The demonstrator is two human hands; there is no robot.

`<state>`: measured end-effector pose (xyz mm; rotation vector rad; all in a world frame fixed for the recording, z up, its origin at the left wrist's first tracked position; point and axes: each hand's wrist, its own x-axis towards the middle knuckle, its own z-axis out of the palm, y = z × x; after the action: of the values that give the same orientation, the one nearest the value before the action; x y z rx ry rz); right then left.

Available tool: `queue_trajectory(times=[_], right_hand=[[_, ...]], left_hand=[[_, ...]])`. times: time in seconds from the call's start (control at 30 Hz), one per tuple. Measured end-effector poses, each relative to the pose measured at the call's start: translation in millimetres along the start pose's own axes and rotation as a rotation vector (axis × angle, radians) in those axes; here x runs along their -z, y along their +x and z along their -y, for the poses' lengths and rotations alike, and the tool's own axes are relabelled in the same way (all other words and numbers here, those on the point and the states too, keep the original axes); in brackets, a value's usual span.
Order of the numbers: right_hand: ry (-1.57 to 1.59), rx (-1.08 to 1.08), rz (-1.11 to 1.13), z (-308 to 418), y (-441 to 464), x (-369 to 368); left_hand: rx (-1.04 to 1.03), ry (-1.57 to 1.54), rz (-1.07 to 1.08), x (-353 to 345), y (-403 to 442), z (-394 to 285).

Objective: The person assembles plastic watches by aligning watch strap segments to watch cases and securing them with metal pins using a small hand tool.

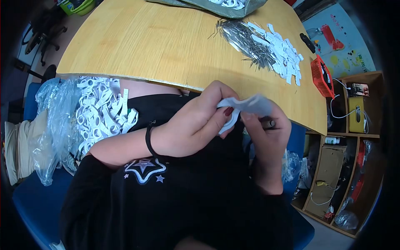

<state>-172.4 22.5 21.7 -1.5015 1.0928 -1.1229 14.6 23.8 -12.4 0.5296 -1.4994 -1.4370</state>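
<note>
A white band with a ring-shaped end (255, 104) is held between my two hands in front of my chest, near the table's edge. My left hand (196, 121) is closed on the ring end, with the thumb pressed against it. My right hand (271, 133) pinches the other part of the band, which is smeared by motion. A small dark cylinder (268, 124) with a light rim shows in my right fingers; its kind I cannot make out. To the left, beside my left forearm, lies a pile of similar white ringed bands (102, 110).
On the wooden table (146, 41) lie thin metal pins (254, 46) and a heap of white strips (286, 56). A grey-green sack (233, 11) with white pieces stands at the back. At the right are a red basket (321, 77) and wooden shelves (354, 135). Clear plastic bags (56, 129) hang left.
</note>
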Motion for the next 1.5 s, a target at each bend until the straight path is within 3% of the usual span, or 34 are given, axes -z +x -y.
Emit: queue_trajectory(times=[0.17, 0.27, 0.43, 0.53, 0.63, 0.73, 0.83, 0.97, 1.17, 1.33, 1.5], right_hand=[[-0.160, 0.149, 0.024, 4.0, 9.4, 4.3], [-0.261, 0.230, 0.038, 5.7, 9.8, 5.1], [-0.294, 0.203, 0.037, 5.6, 9.3, 1.2], [-0.113, 0.081, -0.039, -1.5, 13.8, -3.8], [-0.294, 0.136, -0.040, -4.9, 18.8, 0.7], [-0.203, -0.055, 0.064, 10.3, 12.4, -0.7], [-0.263, 0.127, 0.113, 5.3, 14.6, -0.5], [-0.403, 0.156, 0.181, 8.9, 16.6, 2.9], [-0.544, 0.190, 0.288, 15.9, 17.4, 4.6], [-0.676, 0.307, 0.343, 19.4, 18.2, 5.9], [-0.605, 0.289, 0.457, 21.7, 26.4, 13.8]], left_hand=[[0.130, -0.369, -0.008, 1.4, -0.2, 3.0], [0.150, -0.425, -0.025, 0.6, 0.0, 2.4], [0.123, -0.235, -0.047, -0.9, -1.0, 5.2], [0.127, -0.212, -0.048, 0.1, -1.2, 2.7], [0.154, -0.234, -0.096, 2.3, -1.0, 2.5], [0.138, -0.101, -0.159, 2.0, -1.8, 0.9], [0.085, 0.144, -0.180, -0.5, -1.9, 0.8], [0.037, 0.352, -0.151, 1.6, -1.9, -0.4], [-0.039, 0.386, -0.151, -0.1, -3.0, 7.0], [0.005, 0.343, -0.130, 0.1, -3.4, 3.5], [0.174, -0.069, -0.072, 2.8, -3.0, 6.0]])
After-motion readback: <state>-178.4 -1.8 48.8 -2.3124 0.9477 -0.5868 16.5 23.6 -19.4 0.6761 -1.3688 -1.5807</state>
